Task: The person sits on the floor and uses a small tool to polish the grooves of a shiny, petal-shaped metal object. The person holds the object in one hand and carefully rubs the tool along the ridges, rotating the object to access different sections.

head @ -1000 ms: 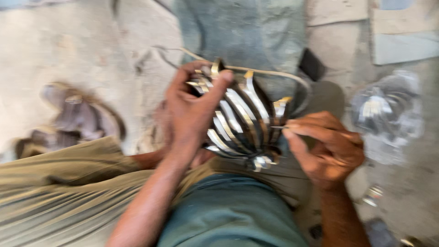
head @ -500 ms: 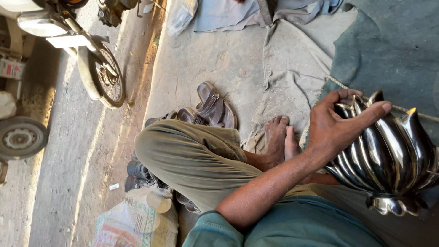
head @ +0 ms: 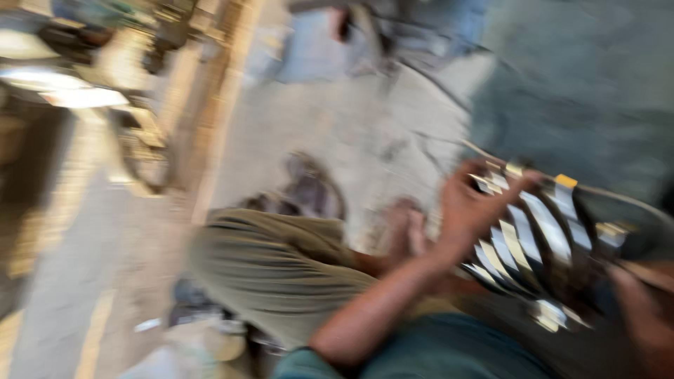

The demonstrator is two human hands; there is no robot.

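Ribbed metal ball (head: 540, 245) gripped by left hand (head: 470, 207); right hand (head: 642, 316) too blurred to tell.

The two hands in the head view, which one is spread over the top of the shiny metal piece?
The left hand: its fingers drape over the ribbed metal piece. The right hand sits blurred at its lower right edge.

The ribbed ball (head: 540, 238) looks like glossy polished metal with bright reflective strips. At 9 o'clock of it, olive trouser cloth (head: 274, 267) appears matt; the floor (head: 337, 119) is rough and dusty.
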